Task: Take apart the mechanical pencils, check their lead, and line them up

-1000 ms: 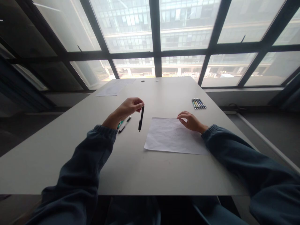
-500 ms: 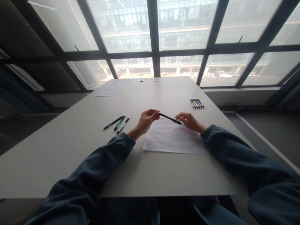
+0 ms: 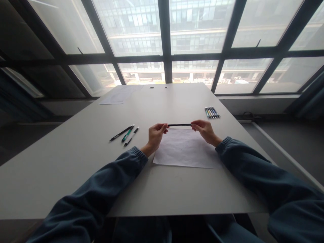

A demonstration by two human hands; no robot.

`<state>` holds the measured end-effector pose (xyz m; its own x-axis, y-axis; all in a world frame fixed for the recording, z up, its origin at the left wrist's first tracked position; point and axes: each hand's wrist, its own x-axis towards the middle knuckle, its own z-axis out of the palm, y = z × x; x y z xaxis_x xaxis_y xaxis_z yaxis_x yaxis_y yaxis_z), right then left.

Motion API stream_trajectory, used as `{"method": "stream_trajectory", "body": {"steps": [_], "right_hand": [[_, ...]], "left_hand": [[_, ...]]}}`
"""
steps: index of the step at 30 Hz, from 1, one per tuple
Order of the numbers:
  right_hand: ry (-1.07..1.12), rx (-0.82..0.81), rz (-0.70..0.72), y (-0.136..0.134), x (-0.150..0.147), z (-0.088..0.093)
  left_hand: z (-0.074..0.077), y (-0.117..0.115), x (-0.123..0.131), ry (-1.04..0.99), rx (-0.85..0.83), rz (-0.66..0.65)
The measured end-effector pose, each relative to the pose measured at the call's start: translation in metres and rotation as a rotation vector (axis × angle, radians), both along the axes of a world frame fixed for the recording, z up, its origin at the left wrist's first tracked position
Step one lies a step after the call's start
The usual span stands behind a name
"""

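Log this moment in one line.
left hand: holding black pen | right hand: holding its other end | paper: on table | three pens: left of paper

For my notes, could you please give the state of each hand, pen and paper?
Held pen, roughly level
Left hand, pinching one end
Right hand, pinching the other end
Near paper, unfolded
Three loose pens, lying down
Pen row, lying side by side
Far paper, lying flat

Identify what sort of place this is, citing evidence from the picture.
Probably an office or study room: a broad white table holding paper and a row of pens, before large windows.
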<state>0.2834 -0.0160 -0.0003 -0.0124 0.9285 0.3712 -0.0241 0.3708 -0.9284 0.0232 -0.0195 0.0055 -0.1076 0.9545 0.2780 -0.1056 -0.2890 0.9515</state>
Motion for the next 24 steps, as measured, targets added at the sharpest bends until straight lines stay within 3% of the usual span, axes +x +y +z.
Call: {"method": "stream_trajectory", "body": {"steps": [13, 24], "right_hand": [[-0.023, -0.039, -0.084, -0.008, -0.005, -0.007], [-0.071, -0.063, -0.133, -0.014, -0.009, -0.017]], "left_hand": [[0.001, -0.006, -0.002, 0.102, -0.034, 0.004], [-0.012, -0.006, -0.011, 0.132, -0.079, 0.0]]}}
